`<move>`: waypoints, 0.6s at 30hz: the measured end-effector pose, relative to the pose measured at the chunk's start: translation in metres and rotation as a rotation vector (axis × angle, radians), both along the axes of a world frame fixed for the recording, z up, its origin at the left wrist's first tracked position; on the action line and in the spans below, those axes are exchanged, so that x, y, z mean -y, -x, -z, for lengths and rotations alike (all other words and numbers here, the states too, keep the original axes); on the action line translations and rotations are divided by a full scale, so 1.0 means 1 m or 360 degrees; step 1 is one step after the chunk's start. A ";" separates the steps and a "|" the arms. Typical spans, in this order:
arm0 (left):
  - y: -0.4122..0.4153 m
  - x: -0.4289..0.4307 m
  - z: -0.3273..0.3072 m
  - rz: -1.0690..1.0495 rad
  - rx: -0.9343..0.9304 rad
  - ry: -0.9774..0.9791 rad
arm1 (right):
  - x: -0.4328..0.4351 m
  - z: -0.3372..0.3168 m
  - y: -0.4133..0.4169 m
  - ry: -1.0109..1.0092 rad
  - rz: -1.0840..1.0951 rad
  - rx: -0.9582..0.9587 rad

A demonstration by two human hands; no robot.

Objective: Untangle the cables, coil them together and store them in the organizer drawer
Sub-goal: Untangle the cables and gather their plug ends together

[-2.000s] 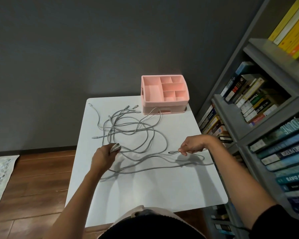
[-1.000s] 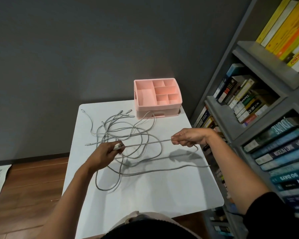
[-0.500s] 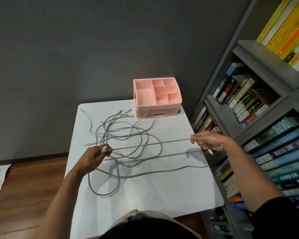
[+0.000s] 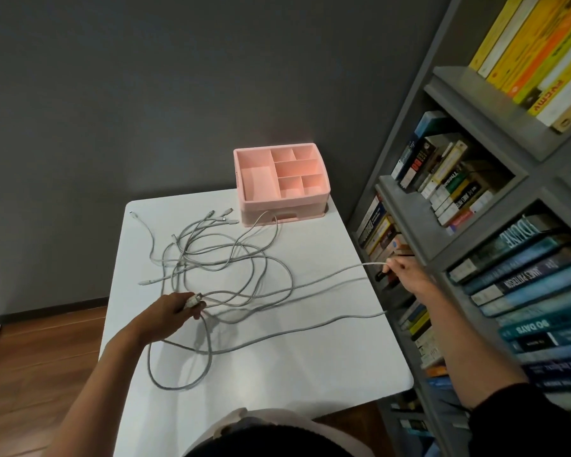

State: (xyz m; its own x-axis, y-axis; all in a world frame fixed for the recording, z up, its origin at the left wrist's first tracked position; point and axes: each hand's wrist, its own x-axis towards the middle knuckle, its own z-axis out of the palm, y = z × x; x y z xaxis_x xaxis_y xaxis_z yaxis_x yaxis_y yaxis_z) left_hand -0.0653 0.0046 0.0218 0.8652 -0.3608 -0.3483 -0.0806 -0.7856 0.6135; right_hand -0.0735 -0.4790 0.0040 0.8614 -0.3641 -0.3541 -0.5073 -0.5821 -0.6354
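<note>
Cables (image 4: 231, 258), grey and thin, lie in a loose tangle of overlapping loops on the white table (image 4: 310, 357), filling its far-left and middle part, with several plug ends fanned out near the pink organizer (image 4: 282, 186) at the far edge. From the head view, the left hand (image 4: 170, 313) is closed around a whitish connector and a few strands at the near side of the tangle; which strands it truly grips and which merely pass under the fingers cannot be made out. The right hand (image 4: 406, 270), reaching past the table's right edge toward the bookshelf (image 4: 475, 225), pinches one cable end between thumb and fingertips, and that strand runs in a shallow sag back to the left hand. Another strand lies flat across the table to its right edge, and one big loop droops toward the near-left corner. Where the loops cross, the separate cables cannot be told apart or counted. The organizer's top compartments are open to view; its front drawer is closed, and one cable loop lies against its front. Both forearms are cut off by the lower frame, and a dark sleeve covers the right upper arm. Behind stands a dark grey wall; wooden floor shows at the left, and the shelf's books are partly blurred.
</note>
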 end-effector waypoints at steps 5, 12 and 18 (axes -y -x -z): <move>0.001 0.039 -0.011 0.0138 -0.0025 0.0069 | 0.009 0.039 0.009 0.0071 0.0274 -0.0105; 0.002 0.079 -0.019 0.0360 0.0094 -0.0191 | 0.013 0.086 0.015 0.0292 0.0227 -0.0686; -0.001 0.093 -0.019 0.0358 0.0143 -0.0214 | -0.096 0.026 -0.015 0.0228 -0.0224 0.0021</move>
State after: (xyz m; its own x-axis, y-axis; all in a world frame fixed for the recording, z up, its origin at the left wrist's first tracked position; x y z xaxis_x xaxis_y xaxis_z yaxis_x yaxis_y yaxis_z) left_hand -0.0641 -0.0885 0.0412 0.7981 -0.5031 -0.3316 -0.3117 -0.8156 0.4875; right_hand -0.0586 -0.3833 -0.0222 0.9116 -0.2856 -0.2957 -0.4067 -0.7318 -0.5469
